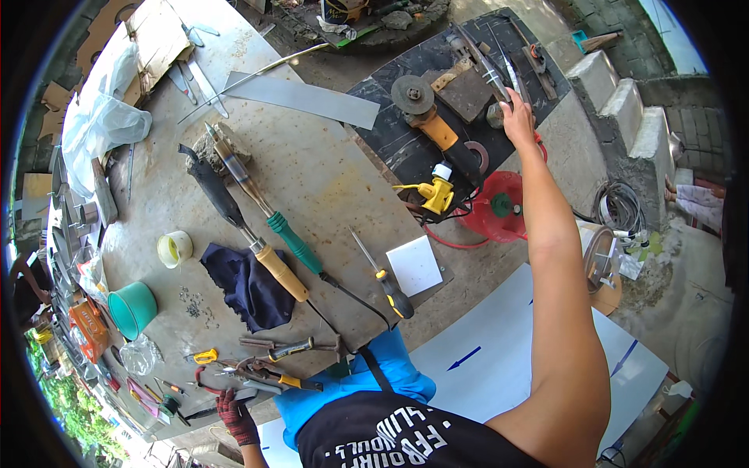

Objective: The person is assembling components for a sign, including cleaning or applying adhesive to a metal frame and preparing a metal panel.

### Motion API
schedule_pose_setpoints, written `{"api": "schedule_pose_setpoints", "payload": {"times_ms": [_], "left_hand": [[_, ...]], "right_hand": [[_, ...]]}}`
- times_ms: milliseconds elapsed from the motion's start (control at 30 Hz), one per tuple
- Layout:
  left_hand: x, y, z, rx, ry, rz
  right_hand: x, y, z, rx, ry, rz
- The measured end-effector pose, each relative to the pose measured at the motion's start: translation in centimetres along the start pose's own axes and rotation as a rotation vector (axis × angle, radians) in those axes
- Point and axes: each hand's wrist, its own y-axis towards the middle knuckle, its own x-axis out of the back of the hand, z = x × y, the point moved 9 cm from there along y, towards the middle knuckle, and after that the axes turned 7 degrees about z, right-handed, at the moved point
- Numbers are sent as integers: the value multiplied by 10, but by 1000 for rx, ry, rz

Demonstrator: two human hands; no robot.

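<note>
My right arm reaches far out to the black-topped table at the upper right. There my bare right hand (518,118) has its fingers closed at the near end of a long grey metal tool (490,72), whose exact kind I cannot make out. My left hand (236,419), in a dark red and black knit glove, is at the near edge of the large metal-topped table. Beside its fingertips lie a red-handled tool (204,384) and a dark, flat strip (222,405). How its fingers are bent, and whether they hold anything, is unclear.
On the big table (343,183) are two soldering irons (292,242), (273,265), a dark cloth (242,292), a screwdriver (390,292), a white tile (414,266) and a green cup (133,309). An angle grinder (437,132) lies near my right hand. A red stool (499,207) stands below.
</note>
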Motion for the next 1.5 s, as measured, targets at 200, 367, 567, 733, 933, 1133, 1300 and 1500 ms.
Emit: {"api": "schedule_pose_setpoints", "payload": {"times_ms": [200,367,567,733,933,1133,1300,1500], "left_hand": [[-1,-1,5,40,-20,20],[2,-2,4,18,4,-4],[0,2,2,7,-4,18],[-1,-3,6,32,-1,-20],[-4,-6,11,100,-30,-4],[-1,-4,0,107,-36,-9],[2,0,-3,103,-40,-23],[3,-6,8,128,-64,-39]], "right_hand": [[-4,1,-10,-39,-4,4],[-7,6,-8,-92,-11,49],[-3,6,-5,-99,3,97],[8,3,7,-133,-111,102],[19,0,10,-152,-188,106],[28,-5,24,-174,-226,85],[44,-12,17,-170,-246,40],[70,-29,10,-197,-170,-41]]}}
